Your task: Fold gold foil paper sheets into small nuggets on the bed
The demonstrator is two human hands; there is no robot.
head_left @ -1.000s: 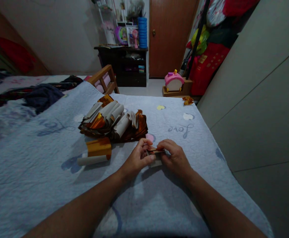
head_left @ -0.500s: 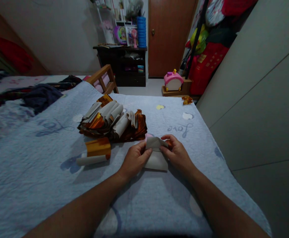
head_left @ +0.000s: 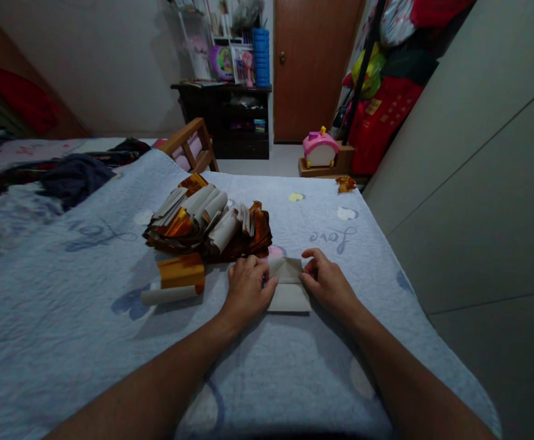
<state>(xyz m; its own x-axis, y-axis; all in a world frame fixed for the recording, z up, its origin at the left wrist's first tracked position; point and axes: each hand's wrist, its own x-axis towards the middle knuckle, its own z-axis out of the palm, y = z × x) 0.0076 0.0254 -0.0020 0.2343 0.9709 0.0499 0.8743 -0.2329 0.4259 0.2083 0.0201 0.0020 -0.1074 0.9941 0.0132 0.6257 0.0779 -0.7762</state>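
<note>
A partly folded sheet of paper (head_left: 289, 297) lies on the bedspread, its pale side up, with a crease running across it. My left hand (head_left: 248, 286) holds its left edge, the thumb on the crease and the fingers curled. At the opposite edge, my right hand (head_left: 326, 280) pinches the paper between thumb and bent fingers. Left of my hands rests a loose gold sheet (head_left: 181, 272) with one end curled over to its pale side. Behind it sits a heap of gold-and-pale paper sheets (head_left: 207, 223), many bent or folded.
A patterned light-blue bedspread (head_left: 248, 373) covers the surface under my hands. A small folded gold paper piece (head_left: 345, 184) lies at the far right corner. Dark clothes (head_left: 78, 177) are bunched on the left. A pale cabinet (head_left: 487, 201) borders the right side.
The paper's raised upper flap now lies flatter. My left hand has shifted slightly left with its fingers lower, and my right fingers have drawn back to the right edge.
</note>
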